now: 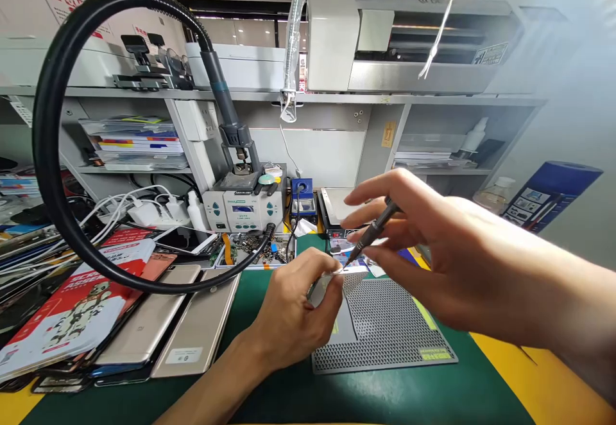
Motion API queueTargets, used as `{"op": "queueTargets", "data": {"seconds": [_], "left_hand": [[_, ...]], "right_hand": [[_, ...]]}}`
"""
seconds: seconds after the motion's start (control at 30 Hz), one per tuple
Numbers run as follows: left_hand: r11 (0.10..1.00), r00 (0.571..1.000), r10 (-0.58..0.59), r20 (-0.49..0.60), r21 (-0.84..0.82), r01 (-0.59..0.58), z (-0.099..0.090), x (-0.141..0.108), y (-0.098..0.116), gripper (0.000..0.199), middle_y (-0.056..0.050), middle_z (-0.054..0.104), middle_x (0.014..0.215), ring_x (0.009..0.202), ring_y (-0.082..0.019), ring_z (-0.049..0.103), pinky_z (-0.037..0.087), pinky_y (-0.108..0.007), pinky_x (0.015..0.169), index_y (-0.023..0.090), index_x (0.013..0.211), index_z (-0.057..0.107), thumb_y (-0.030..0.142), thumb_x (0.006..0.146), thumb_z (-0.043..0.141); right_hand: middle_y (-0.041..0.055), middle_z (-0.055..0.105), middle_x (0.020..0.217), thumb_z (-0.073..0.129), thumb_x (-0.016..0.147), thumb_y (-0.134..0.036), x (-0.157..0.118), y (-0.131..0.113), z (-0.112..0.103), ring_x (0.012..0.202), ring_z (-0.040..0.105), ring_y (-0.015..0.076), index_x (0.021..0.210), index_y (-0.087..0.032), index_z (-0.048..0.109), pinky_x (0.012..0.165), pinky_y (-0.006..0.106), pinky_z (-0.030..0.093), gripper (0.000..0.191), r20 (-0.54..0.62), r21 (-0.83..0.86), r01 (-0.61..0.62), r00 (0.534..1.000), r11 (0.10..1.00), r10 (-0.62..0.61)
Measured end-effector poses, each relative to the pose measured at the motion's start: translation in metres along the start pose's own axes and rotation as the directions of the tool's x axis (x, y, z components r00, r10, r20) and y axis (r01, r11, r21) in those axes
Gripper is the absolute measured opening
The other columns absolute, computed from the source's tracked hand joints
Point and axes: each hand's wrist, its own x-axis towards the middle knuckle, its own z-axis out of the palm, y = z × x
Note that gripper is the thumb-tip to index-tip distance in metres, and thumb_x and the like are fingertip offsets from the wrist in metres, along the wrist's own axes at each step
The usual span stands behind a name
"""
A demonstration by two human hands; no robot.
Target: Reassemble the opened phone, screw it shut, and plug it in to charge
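- Above the grey perforated mat (389, 325), the left hand (301, 309) pinches a small pale piece (338, 271) between thumb and forefinger; the fingers mostly cover it.
- Just to its right, the right hand (414, 239) grips a slim dark tool (375, 229) between thumb and fingers, the tip at the piece; whether it touches, I cannot tell.
- On the mat, yellow-green labels (436, 353) carry print too small to read.
- Left of the left hand lie stacked phones; one gold phone (144, 322) shows a "mi" logo, its neighbour (199, 325) a white sticker.
- Red-and-white booklets (91, 303) overlap the pile, their large lettering unclear.
- A thick black hose (48, 123) loops over this side, its lower run crossing booklets and phones.
- Behind the hands stand a parts tray (257, 248) and a grey station (243, 210) with a small display.
- On the shelf above, a wide pale machine (332, 46) shows letters starting "DE".
- Green table (409, 399) surface shows along the mat's near edge, bordered by yellow at right.
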Motion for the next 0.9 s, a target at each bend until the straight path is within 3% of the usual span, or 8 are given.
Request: {"op": "queueTargets", "data": {"seconds": [0.07, 0.23, 0.33, 0.47, 0.6, 0.73, 0.83, 0.9], "left_hand": [[1.000, 1.000, 0.001, 0.005, -0.001, -0.001, -0.0003, 0.0001, 0.0004, 0.007, 0.002, 0.057, 0.081, 0.069, -0.011, 0.051, 0.039, -0.026, 0.064, 0.019, 0.089, 0.058, 0.016, 0.095, 0.056], [1.000, 1.000, -0.021, 0.003, 0.019, 0.021, -0.0001, -0.0002, 0.0025, 0.006, 0.001, 0.059, 0.081, 0.069, -0.012, 0.054, 0.040, -0.026, 0.064, 0.019, 0.091, 0.059, 0.017, 0.095, 0.055], [1.000, 1.000, -0.003, 0.011, 0.005, 0.003, 0.0006, -0.0007, 0.0016, 0.008, 0.001, 0.058, 0.080, 0.069, -0.012, 0.053, 0.039, -0.026, 0.064, 0.019, 0.089, 0.059, 0.018, 0.096, 0.055], [1.000, 1.000, -0.029, -0.004, -0.001, 0.029, 0.0014, -0.0015, 0.0003, 0.007, 0.002, 0.058, 0.080, 0.067, -0.011, 0.052, 0.039, -0.025, 0.063, 0.020, 0.089, 0.059, 0.019, 0.096, 0.056], [1.000, 1.000, -0.027, 0.010, 0.003, 0.027, 0.0013, -0.0014, 0.0005, 0.009, 0.003, 0.057, 0.078, 0.068, -0.010, 0.051, 0.039, -0.024, 0.063, 0.020, 0.088, 0.059, 0.020, 0.097, 0.055], [0.999, 0.999, -0.040, 0.001, 0.007, 0.040, 0.0015, -0.0012, -0.0003, 0.007, 0.003, 0.058, 0.078, 0.066, -0.010, 0.051, 0.039, -0.024, 0.062, 0.021, 0.090, 0.058, 0.021, 0.097, 0.056], [1.000, 1.000, -0.015, 0.004, -0.007, 0.015, 0.0015, -0.0017, -0.0006, 0.009, 0.003, 0.058, 0.079, 0.068, -0.011, 0.052, 0.040, -0.024, 0.063, 0.020, 0.090, 0.059, 0.021, 0.097, 0.056], [1.000, 1.000, -0.010, -0.002, 0.003, 0.010, 0.0014, -0.0023, -0.0005, 0.008, 0.003, 0.058, 0.078, 0.067, -0.010, 0.051, 0.039, -0.024, 0.062, 0.020, 0.091, 0.060, 0.021, 0.097, 0.056]], "right_hand": [[0.0023, 0.075, 0.087, 0.062, 0.092, -0.025, 0.0035, -0.0044, -0.0038, 0.067, 0.071, 0.0235, 0.126, -0.027, 0.052, 0.050, 0.032, 0.050, 0.035, 0.076, -0.050, -0.026, 0.997, 0.998, 0.029], [0.0034, 0.075, 0.087, 0.064, 0.093, -0.026, 0.0060, -0.0071, -0.0051, 0.065, 0.069, 0.0204, 0.120, -0.023, 0.049, 0.053, 0.030, 0.047, 0.032, 0.075, -0.021, -0.005, 0.997, 1.000, 0.006], [0.0003, 0.072, 0.075, 0.064, 0.095, -0.030, 0.0053, -0.0073, -0.0044, 0.060, 0.066, 0.0197, 0.115, -0.023, 0.050, 0.051, 0.030, 0.045, 0.025, 0.070, -0.069, -0.040, 0.996, 0.997, 0.045], [0.0038, 0.074, 0.093, 0.063, 0.095, -0.028, 0.0048, -0.0057, -0.0036, 0.073, 0.070, 0.0192, 0.117, -0.023, 0.048, 0.056, 0.028, 0.048, 0.026, 0.072, -0.010, 0.002, 0.997, 1.000, -0.001], [-0.0002, 0.071, 0.075, 0.064, 0.096, -0.034, 0.0052, -0.0008, -0.0001, 0.060, 0.066, 0.0185, 0.112, -0.023, 0.049, 0.051, 0.028, 0.045, 0.025, 0.051, -0.050, -0.001, 0.999, 0.999, 0.004], [0.0051, 0.074, 0.097, 0.060, 0.097, -0.026, 0.0055, 0.0012, 0.0018, 0.070, 0.070, 0.0180, 0.121, -0.023, 0.045, 0.059, 0.028, 0.050, 0.028, 0.053, 0.029, 0.057, 0.997, 0.998, -0.058], [0.0014, 0.072, 0.079, 0.060, 0.098, -0.030, 0.0050, -0.0004, 0.0008, 0.062, 0.068, 0.0187, 0.121, -0.023, 0.047, 0.056, 0.028, 0.048, 0.027, 0.084, -0.016, 0.003, 0.997, 1.000, -0.002], [0.0026, 0.073, 0.083, 0.063, 0.097, -0.031, 0.0039, -0.0012, 0.0003, 0.067, 0.070, 0.0202, 0.125, -0.022, 0.045, 0.057, 0.028, 0.049, 0.034, 0.090, -0.001, -0.005, 0.996, 1.000, 0.005]]}}
